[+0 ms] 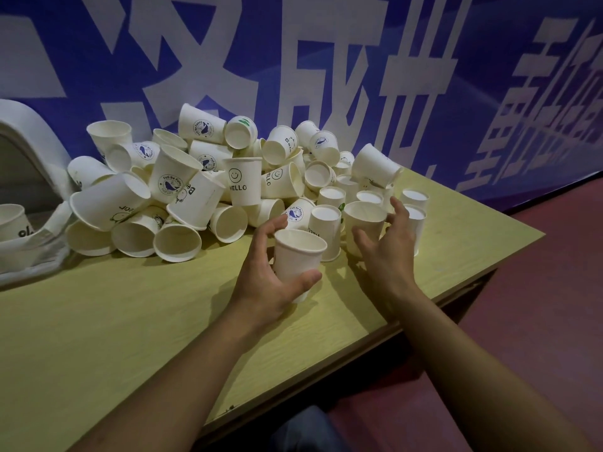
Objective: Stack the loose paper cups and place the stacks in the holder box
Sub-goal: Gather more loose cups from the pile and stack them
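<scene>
A big heap of loose white paper cups (pixel 182 187) lies along the back of the wooden table (pixel 114 337), some printed with a whale badge, some with a smiley and "HELLO". My left hand (pixel 267 282) grips one upright white cup (pixel 298 259) just in front of the heap. My right hand (pixel 388 243) hovers with fingers spread beside another upright cup (pixel 363 223), close to it but with no clear grip. Several upside-down cups (pixel 326 230) stand around that spot.
A white holder-like container (pixel 29 164) with a cup (pixel 11 223) in it sits at the far left on white plastic wrap. A blue banner wall (pixel 326 60) rises right behind the heap. The table's right edge (pixel 509 256) drops to a reddish floor.
</scene>
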A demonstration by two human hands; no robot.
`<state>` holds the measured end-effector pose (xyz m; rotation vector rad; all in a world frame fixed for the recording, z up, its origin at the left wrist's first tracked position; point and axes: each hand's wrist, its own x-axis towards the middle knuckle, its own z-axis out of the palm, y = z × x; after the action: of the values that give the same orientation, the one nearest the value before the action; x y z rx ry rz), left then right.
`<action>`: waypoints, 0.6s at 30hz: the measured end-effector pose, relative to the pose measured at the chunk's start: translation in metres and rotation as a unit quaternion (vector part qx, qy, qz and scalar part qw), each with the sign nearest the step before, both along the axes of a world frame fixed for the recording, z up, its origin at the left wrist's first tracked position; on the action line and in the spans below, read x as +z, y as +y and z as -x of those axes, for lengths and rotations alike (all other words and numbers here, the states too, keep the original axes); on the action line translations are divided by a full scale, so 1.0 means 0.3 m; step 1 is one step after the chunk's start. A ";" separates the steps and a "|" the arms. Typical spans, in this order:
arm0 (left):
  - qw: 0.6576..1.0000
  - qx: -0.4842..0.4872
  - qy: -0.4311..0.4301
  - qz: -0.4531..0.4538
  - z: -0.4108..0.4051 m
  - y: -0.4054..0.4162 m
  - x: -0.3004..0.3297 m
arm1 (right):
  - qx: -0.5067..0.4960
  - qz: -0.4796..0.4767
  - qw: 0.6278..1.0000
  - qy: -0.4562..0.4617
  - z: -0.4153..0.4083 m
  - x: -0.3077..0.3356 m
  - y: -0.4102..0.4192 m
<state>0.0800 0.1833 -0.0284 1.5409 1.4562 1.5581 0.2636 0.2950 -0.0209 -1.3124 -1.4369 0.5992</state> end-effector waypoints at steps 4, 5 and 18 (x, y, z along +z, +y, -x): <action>1.000 -0.016 0.016 -0.001 -0.007 -0.003 -0.001 | -0.016 -0.069 0.997 0.006 -0.027 0.062 -0.054; 1.000 -0.016 0.025 0.004 -0.007 -0.003 -0.002 | -0.008 -0.081 0.996 0.025 -0.027 0.079 -0.073; 0.998 -0.014 0.056 0.030 0.004 -0.003 0.009 | 0.185 -0.063 0.967 0.162 0.083 0.145 -0.212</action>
<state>0.0790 0.1824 -0.0257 1.6288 1.5208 1.4199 0.2386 0.2314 0.0227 -0.8038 -1.4261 0.9075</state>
